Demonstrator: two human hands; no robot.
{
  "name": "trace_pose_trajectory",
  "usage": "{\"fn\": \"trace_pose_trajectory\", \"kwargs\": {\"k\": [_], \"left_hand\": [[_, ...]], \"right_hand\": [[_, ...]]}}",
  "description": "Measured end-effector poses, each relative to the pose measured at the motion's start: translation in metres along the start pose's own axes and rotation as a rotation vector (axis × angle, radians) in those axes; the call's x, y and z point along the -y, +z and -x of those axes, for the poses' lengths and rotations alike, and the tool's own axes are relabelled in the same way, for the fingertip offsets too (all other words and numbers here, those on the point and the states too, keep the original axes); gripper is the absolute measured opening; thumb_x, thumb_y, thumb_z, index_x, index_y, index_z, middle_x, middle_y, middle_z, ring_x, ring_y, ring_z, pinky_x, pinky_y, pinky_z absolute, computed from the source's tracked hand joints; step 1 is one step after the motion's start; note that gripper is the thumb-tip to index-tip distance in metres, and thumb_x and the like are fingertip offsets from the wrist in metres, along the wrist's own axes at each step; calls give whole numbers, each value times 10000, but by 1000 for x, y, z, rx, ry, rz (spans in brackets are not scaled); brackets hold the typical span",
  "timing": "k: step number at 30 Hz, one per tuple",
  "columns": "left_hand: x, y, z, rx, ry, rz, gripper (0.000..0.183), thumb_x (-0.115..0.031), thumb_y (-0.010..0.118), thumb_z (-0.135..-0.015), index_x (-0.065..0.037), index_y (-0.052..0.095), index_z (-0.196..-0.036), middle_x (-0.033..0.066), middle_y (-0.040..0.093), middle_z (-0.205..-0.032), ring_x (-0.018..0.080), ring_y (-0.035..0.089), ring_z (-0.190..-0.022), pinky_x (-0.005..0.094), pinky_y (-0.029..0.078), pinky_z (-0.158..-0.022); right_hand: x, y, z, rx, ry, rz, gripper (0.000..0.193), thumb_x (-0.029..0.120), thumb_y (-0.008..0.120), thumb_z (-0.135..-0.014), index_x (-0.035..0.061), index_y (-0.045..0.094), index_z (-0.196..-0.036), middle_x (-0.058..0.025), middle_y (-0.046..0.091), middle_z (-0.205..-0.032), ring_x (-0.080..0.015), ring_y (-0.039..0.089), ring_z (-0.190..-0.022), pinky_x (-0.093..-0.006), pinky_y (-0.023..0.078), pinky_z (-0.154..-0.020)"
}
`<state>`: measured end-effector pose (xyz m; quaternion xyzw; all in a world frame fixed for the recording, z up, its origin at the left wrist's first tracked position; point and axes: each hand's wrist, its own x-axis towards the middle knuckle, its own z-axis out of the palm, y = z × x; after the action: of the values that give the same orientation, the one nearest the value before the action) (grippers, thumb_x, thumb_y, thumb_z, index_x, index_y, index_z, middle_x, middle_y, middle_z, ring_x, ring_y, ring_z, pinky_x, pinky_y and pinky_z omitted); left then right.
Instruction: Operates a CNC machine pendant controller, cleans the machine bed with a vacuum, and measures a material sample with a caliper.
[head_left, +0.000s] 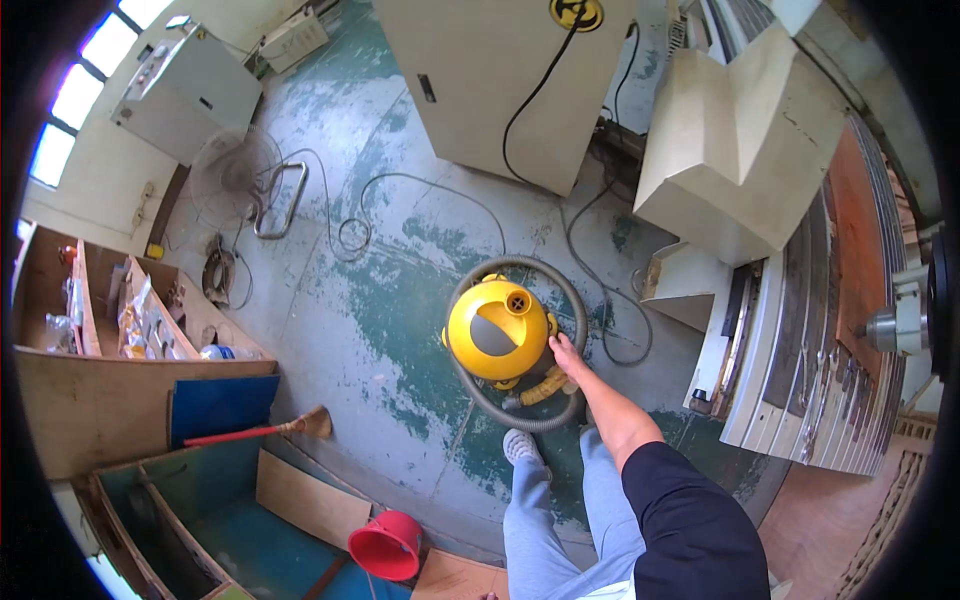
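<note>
A round canister vacuum cleaner (515,318) with a yellow top and a grey patch stands on the floor before my feet. Its grey ribbed hose (462,380) loops around it, and a yellow hose end (545,388) lies at its near right side. My right hand (567,358) reaches down to the right edge of the yellow top, its fingers closed against the rim by a side latch. The hand itself partly hides that spot. Of my left hand, only a sliver of fingertips (488,597) shows at the lower edge; its fingers cannot be made out.
Power cords (400,178) snake over the worn floor. A beige cabinet (500,90) stands ahead, a floor fan (235,178) far left. Slatted machinery (830,350) borders the right. Near left are wooden bins (90,420), a broom (310,423) and a red bucket (385,545).
</note>
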<state>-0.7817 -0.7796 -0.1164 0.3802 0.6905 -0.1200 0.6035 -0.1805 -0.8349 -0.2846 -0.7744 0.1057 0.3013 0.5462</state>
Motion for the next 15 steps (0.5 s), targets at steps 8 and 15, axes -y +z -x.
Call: {"fn": "trace_pose_trajectory", "kwargs": {"k": [8, 15], "left_hand": [[-69, -25, 23, 117, 20, -123, 331, -391, 617, -866, -86, 568, -983, 75, 627, -814, 162, 591, -638, 272, 481, -515], [-202, 4, -9, 243, 202, -321, 324, -290, 597, -882, -23, 561, -1062, 77, 611, -871, 187, 568, -707, 328, 469, -551]], "right_hand": [[61, -17, 137, 118, 5, 413, 571, 392, 546, -838, -28, 482, -1219, -264, 534, -1209, -391, 523, -1119, -439, 418, -940], [64, -77, 293, 276, 21, 570, 476, 420, 547, -838, 42, 597, -1123, -213, 620, -1084, -368, 591, -1018, -421, 459, -885]]}}
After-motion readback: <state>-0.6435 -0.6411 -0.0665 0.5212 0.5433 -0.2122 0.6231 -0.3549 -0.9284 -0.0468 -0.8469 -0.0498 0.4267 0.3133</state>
